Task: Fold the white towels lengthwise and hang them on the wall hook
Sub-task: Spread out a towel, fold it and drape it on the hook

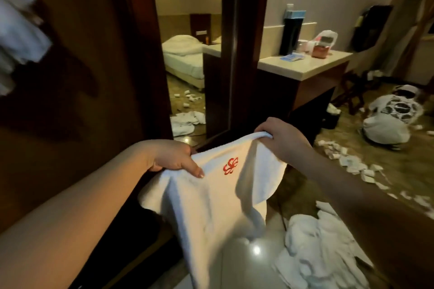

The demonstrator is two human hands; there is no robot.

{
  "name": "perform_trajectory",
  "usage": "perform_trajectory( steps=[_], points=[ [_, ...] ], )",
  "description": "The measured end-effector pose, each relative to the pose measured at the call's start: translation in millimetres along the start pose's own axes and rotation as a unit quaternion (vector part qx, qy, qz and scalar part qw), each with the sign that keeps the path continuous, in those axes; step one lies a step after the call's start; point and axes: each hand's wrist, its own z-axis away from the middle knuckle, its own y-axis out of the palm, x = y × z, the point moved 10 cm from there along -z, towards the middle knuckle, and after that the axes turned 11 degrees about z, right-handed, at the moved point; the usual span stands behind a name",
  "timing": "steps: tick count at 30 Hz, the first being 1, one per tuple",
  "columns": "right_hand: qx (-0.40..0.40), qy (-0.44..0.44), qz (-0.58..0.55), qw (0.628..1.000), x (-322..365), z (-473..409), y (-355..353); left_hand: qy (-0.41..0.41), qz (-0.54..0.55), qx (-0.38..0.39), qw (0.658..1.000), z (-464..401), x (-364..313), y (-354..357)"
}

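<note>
Far left, high on the dark wooden wall: blurred white towels point(18, 30), apparently already hung; the hook itself can't be made out.

Left hand point(175, 158) grasps the upper edge of a white towel point(211, 202), thumb on top, fingers behind the cloth. Red embroidered logo point(230, 166) faces the camera, just beside that thumb.

Right hand point(280, 139) clenches the opposite corner, cloth bunched in the fist. Towel is held in the air between both hands, sagging in the middle, lower part hanging toward the glossy floor point(246, 260). One side flap curls inward, so the lengthwise fold looks begun, not squared up.

Lower right: heap of loose white towels point(321, 248) on the floor, unfolded.

Beyond: worktop point(303, 67) with bottles and bags; scattered white scraps across the floor; a person crouching at far right.

Judgement: some towels seem hung; this one is mid-fold and still to be hung, and the heap remains. Task partway, plenty left.
</note>
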Motion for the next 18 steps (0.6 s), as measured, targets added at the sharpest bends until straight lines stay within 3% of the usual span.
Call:
perform_trajectory(
  steps=[4,10,18],
  points=[
    [-0.027,-0.003,-0.038,0.999,38.4,23.9,4.7,-0.046,-0.036,-0.064,0.996,65.0,51.4,-2.8],
    [-0.034,-0.055,-0.065,0.996,115.3,34.5,-2.8,-0.091,-0.001,-0.135,0.987,161.5,115.7,-20.0],
    [-0.022,-0.043,-0.079,0.996,212.1,33.7,-10.2,-0.097,0.179,-0.229,0.952,272.8,204.4,-68.4]
  ],
)
